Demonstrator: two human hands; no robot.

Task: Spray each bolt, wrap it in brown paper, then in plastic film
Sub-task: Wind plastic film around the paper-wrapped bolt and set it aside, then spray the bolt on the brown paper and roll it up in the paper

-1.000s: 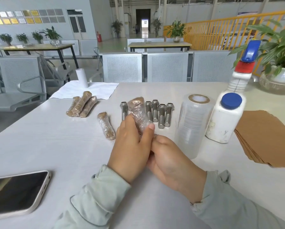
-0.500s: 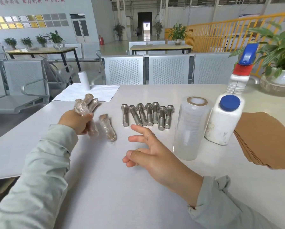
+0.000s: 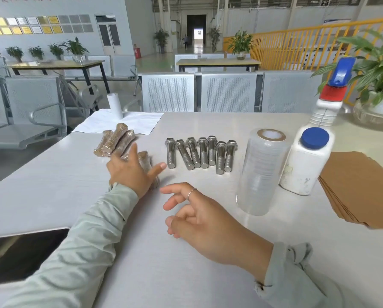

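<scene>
Several bare steel bolts (image 3: pixel 199 154) lie in a row at the table's middle. Three wrapped bolts (image 3: pixel 116 140) lie in a bundle at the far left. Two more wrapped bolts (image 3: pixel 144 160) lie just under my left hand (image 3: pixel 132 172), whose fingers are spread flat and hold nothing. My right hand (image 3: pixel 199 216) hovers over the table nearer me, fingers loosely curled and empty. A roll of plastic film (image 3: pixel 262 172) stands right of the bolts, beside a white spray bottle (image 3: pixel 308 156). A stack of brown paper (image 3: pixel 363 185) lies at the far right.
A dark phone (image 3: pixel 19 250) lies at the near left, partly under my left sleeve. A white sheet with a small white roll (image 3: pixel 115 105) sits at the far left corner. A potted plant (image 3: pixel 377 85) stands at the far right. Metal chairs line the table's far side.
My left hand carried the newly wrapped bolt leftward, set it down beside the other wrapped bolt, and has opened flat over it. My right hand let go and stayed near the middle.
</scene>
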